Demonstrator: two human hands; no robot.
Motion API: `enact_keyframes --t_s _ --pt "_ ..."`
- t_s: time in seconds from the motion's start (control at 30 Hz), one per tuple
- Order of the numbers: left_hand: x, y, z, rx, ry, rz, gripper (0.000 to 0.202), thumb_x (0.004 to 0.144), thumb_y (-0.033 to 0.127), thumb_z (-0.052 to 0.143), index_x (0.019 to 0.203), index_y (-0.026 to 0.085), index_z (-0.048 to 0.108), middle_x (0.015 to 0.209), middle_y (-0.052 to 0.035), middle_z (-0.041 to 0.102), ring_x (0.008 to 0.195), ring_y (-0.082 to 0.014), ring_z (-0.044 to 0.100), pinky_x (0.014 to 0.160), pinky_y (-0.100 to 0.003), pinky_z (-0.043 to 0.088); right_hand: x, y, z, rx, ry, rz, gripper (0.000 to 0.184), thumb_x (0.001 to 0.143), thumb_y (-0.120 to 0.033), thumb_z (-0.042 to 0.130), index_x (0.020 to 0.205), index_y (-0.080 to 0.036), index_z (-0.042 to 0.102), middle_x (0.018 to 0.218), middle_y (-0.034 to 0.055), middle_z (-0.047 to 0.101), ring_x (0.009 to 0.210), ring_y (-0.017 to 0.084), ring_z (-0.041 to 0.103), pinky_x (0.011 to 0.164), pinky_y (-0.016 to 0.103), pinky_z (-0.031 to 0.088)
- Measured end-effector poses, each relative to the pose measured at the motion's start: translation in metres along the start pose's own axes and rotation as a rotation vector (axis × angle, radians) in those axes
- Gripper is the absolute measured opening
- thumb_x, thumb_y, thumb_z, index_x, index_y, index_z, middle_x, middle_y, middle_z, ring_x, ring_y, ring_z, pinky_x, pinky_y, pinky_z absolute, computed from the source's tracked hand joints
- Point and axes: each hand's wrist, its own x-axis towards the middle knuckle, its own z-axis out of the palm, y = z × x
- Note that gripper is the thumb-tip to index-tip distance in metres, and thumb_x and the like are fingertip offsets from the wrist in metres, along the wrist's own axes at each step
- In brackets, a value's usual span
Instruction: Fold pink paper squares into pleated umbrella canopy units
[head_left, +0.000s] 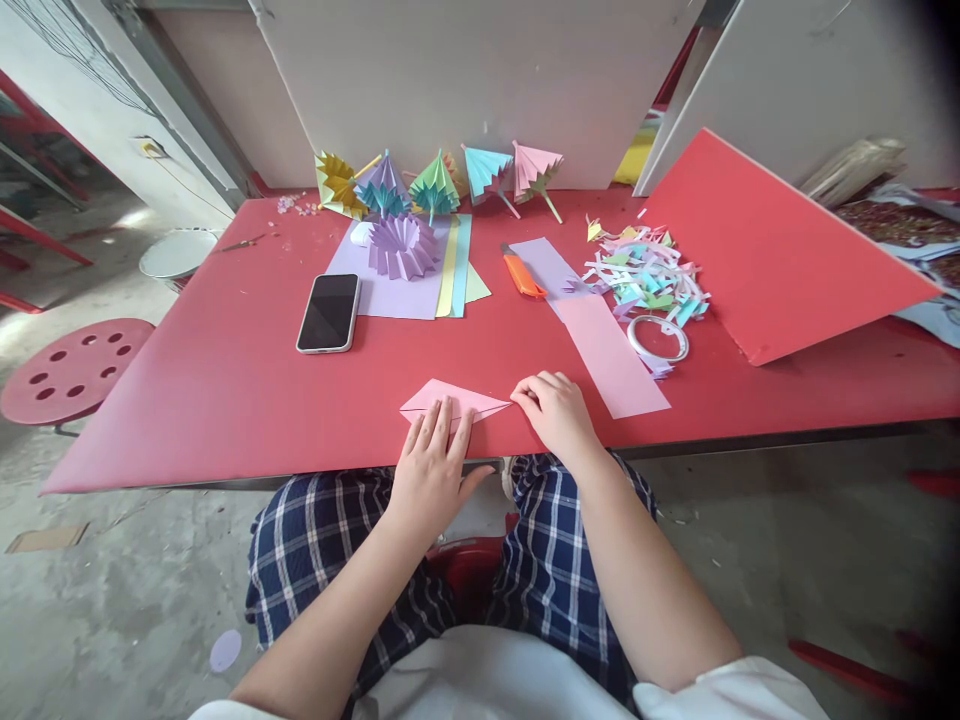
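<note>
Red table (225, 380), folded pink paper (450, 400) under left hand (433, 470)

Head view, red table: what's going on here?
A person is folding a pink paper sheet at the near edge of the red table. The left hand presses flat on the folded triangle; the right hand touches its right tip with curled fingers. Pleated paper umbrellas, a black phone and an orange cutter lie farther back.
</note>
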Motion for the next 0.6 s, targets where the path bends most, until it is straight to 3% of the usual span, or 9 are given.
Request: enact_keyframes --t_s 0.2,0.4,0.6 --pt "-0.001 0.001 0.001 -0.003 0.017 0.002 0.065 0.084 0.052 0.038 0.133 0.009 0.036 0.137 -0.0206 0.035 0.129 -0.0329 0.029 0.102 -0.045 0.028 -0.02 -0.01 0.0 0.12 0.312 -0.122 0.016 0.085 -0.019 0.047 0.087 -0.019 0.063 0.083 0.0049 0.068 0.079 0.017 0.059 0.076 0.033 0.047" --pt "-0.001 -0.001 0.001 -0.009 0.033 0.009 0.066 0.083 0.052 0.039 0.134 0.01 0.035 0.137 -0.0212 0.035 0.129 -0.0327 0.029 0.102 -0.045 0.028 -0.044 -0.029 0.009 0.039 0.214 -0.423 0.034 0.083 -0.01 0.044 0.114 -0.016 0.056 0.11 0.0075 0.064 0.106 0.017 0.056 0.1 0.039 0.04" --pt "-0.001 -0.001 0.002 -0.017 0.04 0.01 0.065 0.083 0.052 0.039 0.133 0.01 0.036 0.137 -0.0214 0.035 0.128 -0.0329 0.029 0.102 -0.045 0.028 -0.041 -0.03 0.01 -0.028 0.145 -0.43 0.036 0.084 -0.008 0.04 0.114 -0.017 0.057 0.11 0.0071 0.064 0.106 0.018 0.057 0.105 0.046 0.031"
